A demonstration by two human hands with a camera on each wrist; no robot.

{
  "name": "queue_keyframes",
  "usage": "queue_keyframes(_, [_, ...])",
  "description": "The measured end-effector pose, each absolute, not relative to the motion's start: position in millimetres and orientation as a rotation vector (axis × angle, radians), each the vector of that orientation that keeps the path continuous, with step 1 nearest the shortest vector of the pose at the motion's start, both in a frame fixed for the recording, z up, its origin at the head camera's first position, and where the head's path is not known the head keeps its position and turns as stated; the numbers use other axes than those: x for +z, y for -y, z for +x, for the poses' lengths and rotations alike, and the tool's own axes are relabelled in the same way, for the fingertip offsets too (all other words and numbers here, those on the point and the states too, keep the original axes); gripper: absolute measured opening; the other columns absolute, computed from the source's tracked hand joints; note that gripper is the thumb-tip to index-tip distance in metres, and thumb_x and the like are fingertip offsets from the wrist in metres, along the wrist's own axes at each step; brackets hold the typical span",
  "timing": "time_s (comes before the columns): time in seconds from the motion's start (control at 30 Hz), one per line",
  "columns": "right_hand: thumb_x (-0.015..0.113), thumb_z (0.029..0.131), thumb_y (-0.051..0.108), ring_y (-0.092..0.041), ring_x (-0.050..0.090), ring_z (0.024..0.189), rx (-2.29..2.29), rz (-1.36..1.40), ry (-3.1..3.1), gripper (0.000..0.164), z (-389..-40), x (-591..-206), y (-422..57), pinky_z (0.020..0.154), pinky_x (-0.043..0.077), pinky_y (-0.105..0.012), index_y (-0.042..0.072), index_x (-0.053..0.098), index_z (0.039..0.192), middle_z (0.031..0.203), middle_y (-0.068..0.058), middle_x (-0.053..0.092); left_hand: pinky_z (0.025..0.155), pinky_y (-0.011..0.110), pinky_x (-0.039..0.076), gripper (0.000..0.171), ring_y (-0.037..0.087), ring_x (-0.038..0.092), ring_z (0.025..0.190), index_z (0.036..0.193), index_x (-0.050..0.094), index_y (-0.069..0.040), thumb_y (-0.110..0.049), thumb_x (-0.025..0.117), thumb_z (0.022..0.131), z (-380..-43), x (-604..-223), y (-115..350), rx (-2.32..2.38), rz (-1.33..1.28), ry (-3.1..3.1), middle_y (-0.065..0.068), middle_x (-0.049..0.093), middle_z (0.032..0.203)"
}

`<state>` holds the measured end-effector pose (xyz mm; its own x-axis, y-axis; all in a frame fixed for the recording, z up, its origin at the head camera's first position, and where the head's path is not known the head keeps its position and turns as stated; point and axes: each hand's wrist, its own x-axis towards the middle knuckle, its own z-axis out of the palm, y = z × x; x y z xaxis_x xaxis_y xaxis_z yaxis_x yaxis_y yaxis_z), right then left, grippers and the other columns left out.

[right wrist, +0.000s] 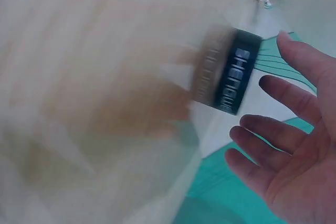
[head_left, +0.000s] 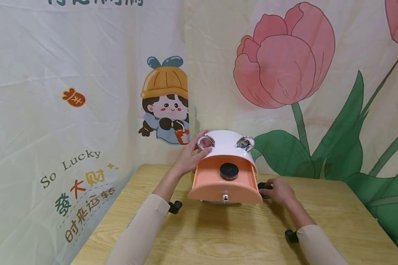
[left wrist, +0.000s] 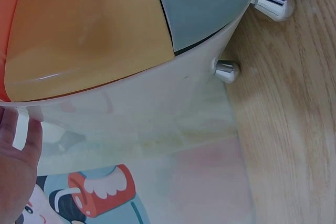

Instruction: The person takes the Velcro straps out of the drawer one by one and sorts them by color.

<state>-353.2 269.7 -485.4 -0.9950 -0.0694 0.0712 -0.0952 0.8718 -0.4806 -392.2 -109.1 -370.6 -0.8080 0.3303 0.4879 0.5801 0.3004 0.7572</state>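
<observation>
A rounded white storage box (head_left: 223, 137) with two chrome ring ears stands on the table. Its orange top drawer (head_left: 225, 187) is pulled out, and a short black cylinder (head_left: 229, 170) with pale lettering lies inside. My left hand (head_left: 190, 154) holds the box's upper left side by the ear, thumb in front. Part of that hand (left wrist: 18, 166) shows against the white shell in the left wrist view. Beside the drawer's right end, my right hand (right wrist: 294, 150) has its fingers spread, near a second black lettered cylinder (right wrist: 237, 72) on the table.
Below the orange drawer are a yellow drawer (left wrist: 89, 35) and a blue-grey drawer (left wrist: 210, 9). Chrome feet (left wrist: 227, 71) carry the box on the wooden table (head_left: 199, 239). A printed cloth (head_left: 212, 73) hangs close behind. Black wrist mounts (head_left: 175, 207) stick out from both arms.
</observation>
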Motion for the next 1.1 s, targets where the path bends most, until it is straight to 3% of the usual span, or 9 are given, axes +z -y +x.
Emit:
queue_keyframes(0.07, [0.074, 0.095, 0.043, -0.028, 0.065, 0.090, 0.792, 0.141, 2.949, 0.043, -352, -477, -269, 0.073, 0.056, -0.043, 0.006, 0.074, 0.116, 0.111, -0.014, 0.073, 0.111, 0.067, 0.043, 0.068, 0.036, 0.055, 0.133, 0.159, 0.038, -0.039, -0.048, 0.068, 0.099, -392, -371, 109, -1.508, -0.829, 2.333, 0.005, 0.055, 0.148])
queue_keyframes(0.27, [0.062, 0.102, 0.051, -0.043, 0.066, 0.118, 0.942, 0.233, 2.731, 0.059, -347, -440, -256, 0.091, 0.058, -0.059, 0.002, 0.066, 0.135, 0.131, -0.021, 0.070, 0.111, 0.065, 0.045, 0.064, 0.036, 0.057, 0.132, 0.156, 0.038, -0.046, -0.044, 0.069, 0.099, -393, -371, 109, -1.513, -0.841, 2.318, 0.005, 0.056, 0.146])
queue_keyframes(0.6, [0.060, 0.102, 0.056, -0.040, 0.066, 0.119, 1.035, 0.290, 2.598, 0.063, -330, -394, -235, 0.093, 0.058, -0.059, 0.007, 0.063, 0.141, 0.135, -0.020, 0.068, 0.112, 0.065, 0.044, 0.064, 0.035, 0.057, 0.131, 0.155, 0.038, -0.048, -0.044, 0.069, 0.099, -396, -372, 110, -1.520, -0.853, 2.317, 0.007, 0.057, 0.146])
queue_keyframes(0.77, [0.066, 0.101, 0.046, -0.039, 0.065, 0.120, 1.068, 0.372, 2.497, 0.053, -322, -387, -228, 0.101, 0.054, -0.061, 0.009, 0.066, 0.138, 0.134, -0.017, 0.069, 0.111, 0.065, 0.044, 0.065, 0.036, 0.056, 0.133, 0.155, 0.037, -0.050, -0.049, 0.068, 0.099, -394, -372, 110, -1.508, -0.834, 2.333, 0.004, 0.054, 0.150])
queue_keyframes(0.97, [0.078, 0.095, 0.026, -0.030, 0.067, 0.106, 1.029, 0.536, 2.291, 0.037, -313, -375, -216, 0.093, 0.058, -0.054, 0.009, 0.072, 0.127, 0.118, -0.011, 0.073, 0.110, 0.065, 0.045, 0.070, 0.036, 0.056, 0.132, 0.160, 0.037, -0.037, -0.048, 0.068, 0.099, -393, -370, 109, -1.513, -0.839, 2.327, 0.005, 0.056, 0.147])
queue_keyframes(1.1, [0.081, 0.091, 0.017, -0.030, 0.067, 0.105, 0.975, 0.641, 2.229, 0.040, -307, -369, -208, 0.089, 0.060, -0.053, 0.007, 0.071, 0.129, 0.120, -0.011, 0.072, 0.110, 0.065, 0.045, 0.070, 0.037, 0.056, 0.132, 0.161, 0.037, -0.030, -0.044, 0.068, 0.100, -393, -370, 109, -1.523, -0.848, 2.322, 0.006, 0.056, 0.146])
